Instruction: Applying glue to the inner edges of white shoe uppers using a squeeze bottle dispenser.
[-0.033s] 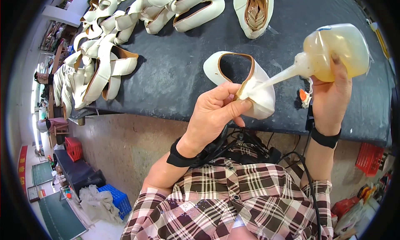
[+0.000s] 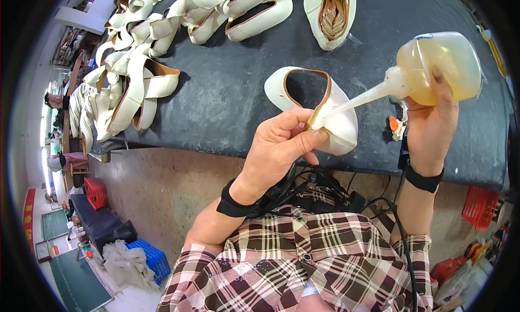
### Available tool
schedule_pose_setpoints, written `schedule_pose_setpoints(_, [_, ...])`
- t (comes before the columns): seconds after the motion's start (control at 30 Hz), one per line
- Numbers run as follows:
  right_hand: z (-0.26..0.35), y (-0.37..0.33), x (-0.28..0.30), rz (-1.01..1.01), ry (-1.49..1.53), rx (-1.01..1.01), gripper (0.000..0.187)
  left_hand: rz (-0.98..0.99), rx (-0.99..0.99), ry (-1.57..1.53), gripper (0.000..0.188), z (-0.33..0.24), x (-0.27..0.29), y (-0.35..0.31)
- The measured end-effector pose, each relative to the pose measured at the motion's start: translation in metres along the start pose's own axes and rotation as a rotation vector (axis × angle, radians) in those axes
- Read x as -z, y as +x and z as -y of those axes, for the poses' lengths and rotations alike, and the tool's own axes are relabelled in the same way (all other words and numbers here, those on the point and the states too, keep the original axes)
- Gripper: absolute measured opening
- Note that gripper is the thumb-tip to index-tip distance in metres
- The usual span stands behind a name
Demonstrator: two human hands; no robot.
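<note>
A white shoe upper (image 2: 344, 129) with a brown lining rests near the front edge of the dark table. My left hand (image 2: 279, 148) pinches its edge between thumb and fingers. In my right hand (image 2: 432, 125) is a translucent squeeze bottle (image 2: 420, 54) of yellowish liquid, tilted so that its long nozzle (image 2: 364, 98) points down and left. The nozzle's tip meets the white upper just beside my left fingertips. Whether liquid is coming out cannot be made out.
White shoe uppers (image 2: 142, 87) are heaped along the table's left and far side. Another upper (image 2: 310, 19) with brown pleated pieces inside lies at the back. A small orange-tipped object (image 2: 394, 123) sits under the bottle. Dark cables (image 2: 390, 201) hang at my front.
The bottle and my right hand have shifted very slightly to the right. My left hand and the upper look the same.
</note>
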State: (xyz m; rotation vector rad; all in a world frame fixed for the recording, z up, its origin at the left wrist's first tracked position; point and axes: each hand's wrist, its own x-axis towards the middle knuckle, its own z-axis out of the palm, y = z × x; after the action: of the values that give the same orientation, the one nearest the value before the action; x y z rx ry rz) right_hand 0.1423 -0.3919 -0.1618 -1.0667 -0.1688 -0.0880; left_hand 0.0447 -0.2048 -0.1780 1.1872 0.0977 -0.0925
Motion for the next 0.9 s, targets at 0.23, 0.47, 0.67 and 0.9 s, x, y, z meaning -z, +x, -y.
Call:
schedule_pose_setpoints(0.23, [-0.002, -0.003, -0.009, -0.049, -0.034, 0.041, 0.037, 0.010, -0.017, 0.000, 0.019, 0.002, 0.001, 0.001])
schedule_pose_setpoints(0.47, [-0.002, -0.004, -0.003, -0.013, 0.004, -0.003, 0.037, -0.005, 0.012, -0.015, 0.019, 0.005, -0.002, -0.002])
schedule_pose_setpoints(0.67, [-0.007, -0.001, 0.001, 0.029, 0.024, -0.032, 0.034, -0.005, 0.009, -0.042, 0.018, 0.009, 0.000, 0.001])
schedule_pose_setpoints(0.9, [-0.011, 0.004, -0.015, -0.086, 0.002, -0.034, 0.034, -0.030, 0.023, -0.017, 0.017, 0.006, 0.002, 0.011])
